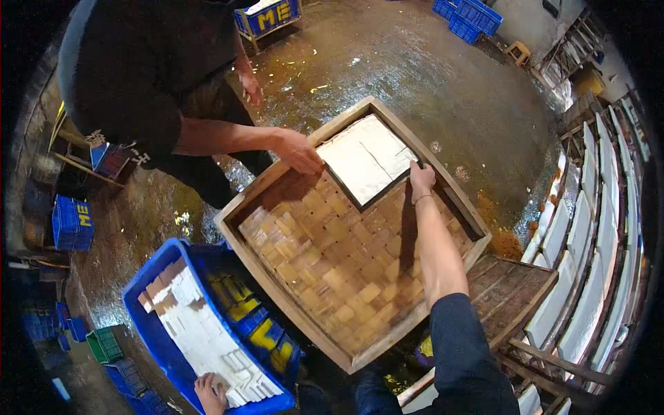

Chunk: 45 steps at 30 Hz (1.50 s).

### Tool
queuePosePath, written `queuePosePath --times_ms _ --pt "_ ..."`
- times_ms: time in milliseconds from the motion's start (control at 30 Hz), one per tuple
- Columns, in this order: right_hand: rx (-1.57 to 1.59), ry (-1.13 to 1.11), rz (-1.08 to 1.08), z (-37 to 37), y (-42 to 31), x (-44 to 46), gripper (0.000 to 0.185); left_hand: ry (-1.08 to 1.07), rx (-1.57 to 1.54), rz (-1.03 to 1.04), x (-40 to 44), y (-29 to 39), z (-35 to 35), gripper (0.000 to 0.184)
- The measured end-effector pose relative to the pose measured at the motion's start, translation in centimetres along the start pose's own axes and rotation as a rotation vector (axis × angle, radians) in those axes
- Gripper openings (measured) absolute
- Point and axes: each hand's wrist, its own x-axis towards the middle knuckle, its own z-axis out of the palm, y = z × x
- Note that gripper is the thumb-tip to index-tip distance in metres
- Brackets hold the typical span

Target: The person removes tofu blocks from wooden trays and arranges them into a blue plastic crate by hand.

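Observation:
My right hand (422, 181) reaches over a wood-rimmed tray (294, 321) with a woven bamboo base. Its fingers close on the corner of a thin dark frame (387, 188) that borders a white slab (365, 155), which looks like tofu, marked with cut lines. Low on the left, my left hand (210, 395) has bent fingers over the rim of a blue crate (131, 299), beside rows of white blocks (207, 325); its wrist is out of view. Across the tray, another person's hand (299, 151) is at the slab's left corner.
That person in dark clothes (145, 76) stands at the upper left. White slabs (581, 228) stand in rows on a wooden rack at the right. Blue crates (72, 223) sit at the left, more blue crates (474, 17) at the back. The floor (477, 90) looks wet.

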Motion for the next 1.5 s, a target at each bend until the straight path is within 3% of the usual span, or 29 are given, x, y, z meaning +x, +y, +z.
queuePosePath --times_ms 67,100,267,333,400,467,500,533,600,667,733,767,900,1000,1100,1500 --pt "-0.156 0.007 0.198 0.6 -3.0 -0.7 0.053 0.023 0.054 -0.049 0.5 1.8 -0.3 0.041" --pt "-0.202 0.171 0.207 1.5 -4.2 -1.9 0.049 0.047 0.097 -0.099 0.8 2.4 -0.2 0.039" --pt "-0.125 0.308 0.119 2.4 -4.7 -2.1 0.047 0.029 0.16 -0.162 0.1 2.6 0.4 0.042" --pt "0.095 0.073 -0.003 1.7 -4.5 -1.3 0.042 0.025 0.138 -0.253 0.3 3.2 0.3 0.044" --pt "0.049 0.161 -0.052 0.9 -5.0 -1.5 0.04 0.039 0.126 -0.271 0.8 3.8 -0.1 0.045" --pt "0.34 -0.07 -0.167 -0.4 -4.7 -1.4 0.042 0.053 0.113 -0.288 0.5 3.6 0.5 0.046" --pt "0.149 -0.261 -0.188 -1.2 -4.5 -1.5 0.048 0.077 0.154 -0.255 0.0 2.8 1.2 0.048" --pt "-0.047 -0.29 -0.356 -1.6 -4.0 -2.2 0.052 0.102 0.195 -0.222 -0.3 2.4 1.7 0.049" --pt "-0.454 -0.207 -0.466 -1.5 -3.3 -4.0 0.055 0.137 0.2 -0.212 0.2 3.4 1.2 0.051" --pt "-0.475 -0.162 -0.514 -0.3 -2.4 -4.3 0.054 0.175 0.209 -0.208 1.0 4.8 0.3 0.052" --pt "-0.466 -0.263 -0.698 -0.5 -2.3 -4.8 0.055 0.213 0.166 -0.28 1.4 6.2 -0.4 0.054" --pt "-0.405 -0.42 -0.594 -2.1 -4.3 -5.5 0.053 0.21 0.165 -0.278 1.4 6.7 -0.3 0.054" --pt "-0.21 -0.372 -0.703 -0.9 -2.7 -4.8 0.054 0.228 0.164 -0.39 0.8 7.1 0.1 0.057" --pt "0.036 -0.339 -0.576 -1.7 -2.6 -3.6 0.054 0.234 0.155 -0.471 0.2 6.9 0.5 0.058" --pt "0.272 -0.505 -0.178 -3.8 -3.4 -3.8 0.043 0.316 0.108 -0.543 -0.3 7.4 0.9 0.056" --pt "0.35 -0.663 -0.158 -2.4 -2.7 -5.1 0.037 0.369 0.046 -0.639 -0.7 8.5 1.2 0.055"
